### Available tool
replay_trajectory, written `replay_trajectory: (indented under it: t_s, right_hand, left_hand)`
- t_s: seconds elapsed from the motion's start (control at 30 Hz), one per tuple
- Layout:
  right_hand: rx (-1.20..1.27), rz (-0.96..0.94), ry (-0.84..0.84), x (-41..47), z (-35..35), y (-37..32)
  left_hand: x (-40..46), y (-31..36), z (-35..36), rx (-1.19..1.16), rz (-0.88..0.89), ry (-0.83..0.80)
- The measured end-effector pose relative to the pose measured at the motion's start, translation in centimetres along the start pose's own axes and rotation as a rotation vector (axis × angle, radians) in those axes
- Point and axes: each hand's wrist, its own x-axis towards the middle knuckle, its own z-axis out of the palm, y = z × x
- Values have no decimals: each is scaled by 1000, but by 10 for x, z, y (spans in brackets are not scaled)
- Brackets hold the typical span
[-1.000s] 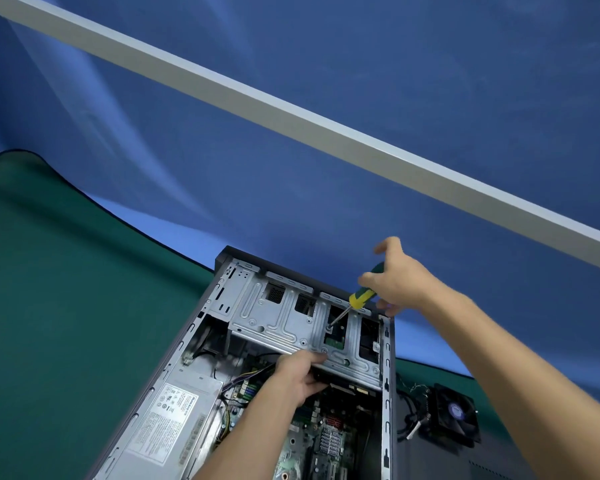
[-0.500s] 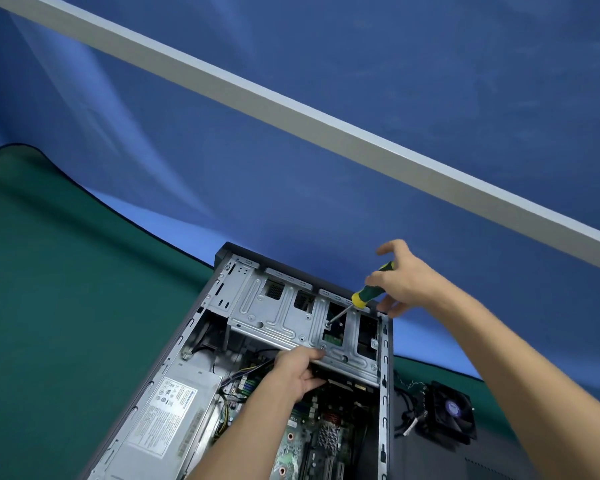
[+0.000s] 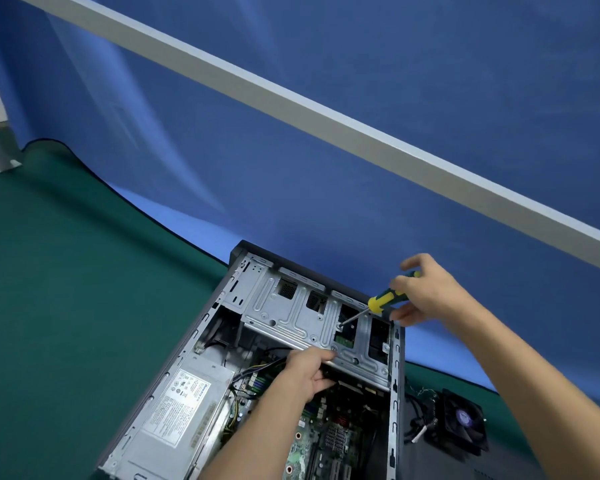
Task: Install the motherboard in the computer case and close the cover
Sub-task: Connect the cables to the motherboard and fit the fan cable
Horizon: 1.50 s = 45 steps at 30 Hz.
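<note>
Bare matt grey sheet metal on the drive cage (image 3: 302, 317) inside the computer case (image 3: 174, 372), stamped with smooth ribs. Beside the cage, glossy yellow-and-green plastic on the screwdriver (image 3: 385, 299), bright steel shaft. Below the cage, paper label on the metal power supply (image 3: 184, 407). Around the case, matt green mat (image 3: 66, 289), smooth blue cloth (image 3: 326, 202) behind.

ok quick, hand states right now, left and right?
Left hand: grips the near edge of the drive cage.
Right hand: holds the screwdriver, its tip down in the cage.
</note>
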Motion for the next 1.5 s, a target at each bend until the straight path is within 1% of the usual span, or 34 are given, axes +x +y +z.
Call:
replay_trajectory:
  t_s: [0.07, 0.1, 0.2, 0.3, 0.4, 0.43, 0.5, 0.53, 0.63, 0.67, 0.73, 0.77, 0.87, 0.9, 1.0, 1.03, 1.13, 1.2, 1.27, 1.3, 1.33, 1.4, 1.43, 1.5]
  right_hand:
    - [-148, -53, 85, -2, 2, 3]
    - [-179, -67, 114, -2, 3, 4]
    - [-151, -50, 17, -2, 3, 2]
    - [-271, -45, 33, -3, -4, 1]
    - [-252, -4, -61, -4, -7, -1]
    - [-288, 3, -63, -5, -6, -2]
    - [-391, -5, 47, -5, -4, -2]
    - [-403, -11, 76, -4, -2, -1]
    - [-300, -5, -41, -6, 0, -3]
    - [-326, -14, -30, -7, 0, -3]
    - [-375, -45, 53, -7, 1, -1]
    - [-349, -50, 50, -6, 1, -1]
    - [-180, -30, -61, -9, 3, -5]
    - [-193, -30, -49, -9, 4, -5]
    - [-285, -59, 82, -7, 9, -2]
    - [-266, -50, 62, -7, 8, -3]
    - [-96, -9, -94, -9, 3, -9]
    - [-134, -32, -57, -10, 7, -7]
    - [-272, -62, 55, -10, 13, -5]
    - [-313, -63, 76, -10, 14, -5]
    - [-304, -59, 56, -11, 14, -6]
    - [-201, -51, -38, -10, 11, -10]
    - [-182, -53, -52, -9, 10, -10]
    - [-254, -77, 7, -9, 10, -9]
  left_hand:
    - [0, 0, 0, -5, -2, -3]
    - [0, 0, 0, -7, 0, -4]
    - [0, 0, 0, -3, -1, -9]
    - [2, -1, -1, 2, -12, -15]
    - [2, -1, -1, 1, -6, -17]
    - [0, 0, -1, -1, -2, -18]
    - [0, -1, -1, 3, -1, -19]
    - [1, 0, -1, 4, 4, -20]
    - [-1, 0, 0, 10, 18, -14]
    - [-2, 0, 0, 12, 20, -13]
    - [-1, -1, 0, 19, 18, -14]
    - [-2, -1, 0, 22, 16, -15]
    - [-3, 0, 0, 19, 25, -10]
    - [-3, 0, 0, 19, 27, -8]
    - [-3, -2, 0, 28, 32, -8]
    - [-4, -2, -1, 27, 31, -6]
    - [-4, 0, -2, 31, 29, -2]
    - [-3, 0, -3, 26, 34, -2]
    - [-2, -1, -3, 25, 44, 1]
    - [-3, -1, -3, 26, 46, 7]
    - [-3, -1, -3, 27, 47, 12]
    - [-4, -1, -3, 32, 50, 16]
    - [-4, -1, -3, 28, 51, 13]
    - [-4, -2, -3, 17, 57, 7]
